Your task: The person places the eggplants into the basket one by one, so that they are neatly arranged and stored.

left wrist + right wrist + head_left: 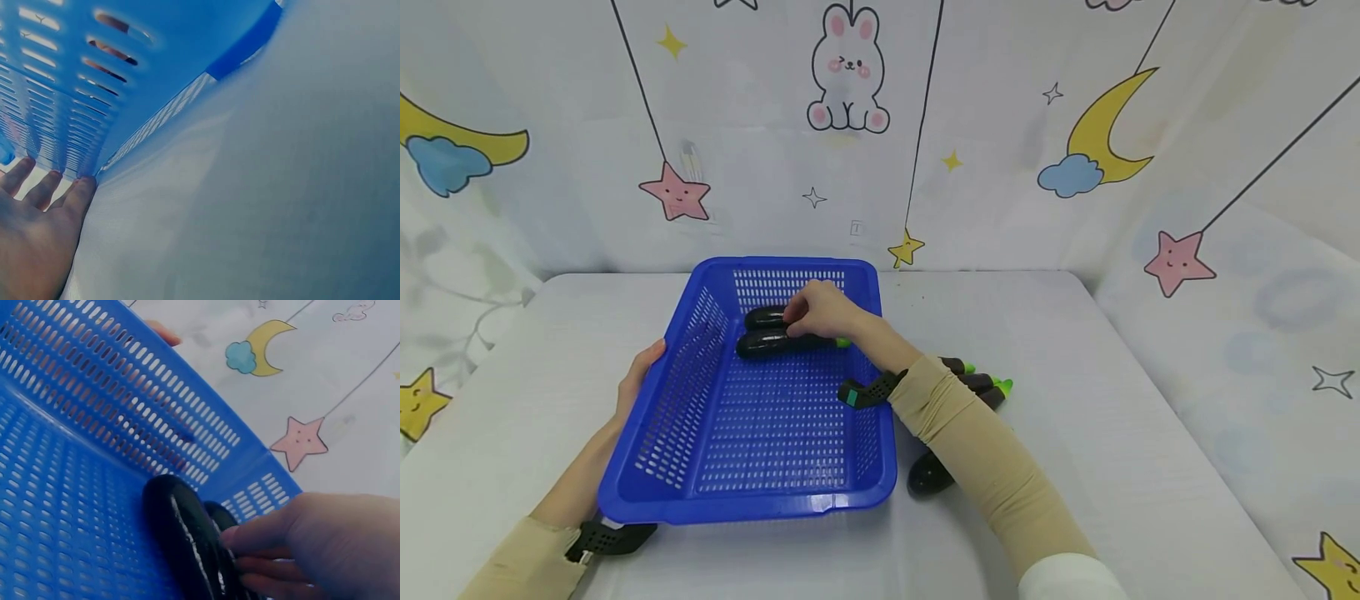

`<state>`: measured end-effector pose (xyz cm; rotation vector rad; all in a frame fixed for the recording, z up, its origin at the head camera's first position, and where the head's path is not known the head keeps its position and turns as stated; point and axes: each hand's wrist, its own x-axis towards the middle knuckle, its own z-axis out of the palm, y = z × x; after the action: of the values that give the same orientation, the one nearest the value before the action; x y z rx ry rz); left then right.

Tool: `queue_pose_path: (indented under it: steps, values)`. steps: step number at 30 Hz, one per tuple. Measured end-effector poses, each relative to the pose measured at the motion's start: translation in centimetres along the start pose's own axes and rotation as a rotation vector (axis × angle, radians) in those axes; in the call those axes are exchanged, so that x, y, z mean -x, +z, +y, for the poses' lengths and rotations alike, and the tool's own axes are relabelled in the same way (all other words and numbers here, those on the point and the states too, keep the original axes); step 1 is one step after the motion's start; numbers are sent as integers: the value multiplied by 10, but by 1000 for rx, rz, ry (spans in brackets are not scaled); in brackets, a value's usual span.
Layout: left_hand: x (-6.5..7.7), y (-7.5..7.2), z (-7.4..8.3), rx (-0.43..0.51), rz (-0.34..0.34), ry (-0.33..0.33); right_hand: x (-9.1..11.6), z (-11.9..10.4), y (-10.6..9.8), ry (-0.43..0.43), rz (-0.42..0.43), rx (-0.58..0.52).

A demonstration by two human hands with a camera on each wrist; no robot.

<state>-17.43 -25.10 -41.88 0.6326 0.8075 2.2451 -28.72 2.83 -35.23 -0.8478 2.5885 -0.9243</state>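
Note:
A blue plastic basket point(775, 505) with slotted walls sits in front of me, its near edge tilted up. Inside, two dark eggplants lie side by side across its far part: a front eggplant point(767, 343) with a green stem end and a back eggplant point(763, 317). My right hand point(823, 310) reaches over the basket's right rim and pinches the back eggplant, with the thumb between the two. Along the outside of the left wall rests my left hand point(638, 379); in the left wrist view its extended fingers point(80, 197) touch the slotted plastic.
On the white table point(1097, 467), right of the basket, several more eggplants point(994, 395) lie partly under my right forearm. Another eggplant point(929, 475) lies closer to me by the basket's near right corner. A white cloth printed with cartoon shapes hangs behind the table.

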Motion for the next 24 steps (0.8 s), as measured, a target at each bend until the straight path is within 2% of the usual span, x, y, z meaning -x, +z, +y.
queue_pose_path:
  steps: [5,8,11,16,24]
  values:
    - [0,6,-3,1,12,-4,0,-1,-3,9,27,-105]
    - [-2,9,-4,-5,-8,8,1,-4,-8,10,18,-135]
    - [-4,9,-4,-8,-25,23,3,-11,-17,-1,9,-142]
    - [-3,8,-2,7,-16,3,10,-20,-30,-20,9,-131]
    - [-1,5,2,16,-17,-13,31,-16,-52,-86,74,-126]
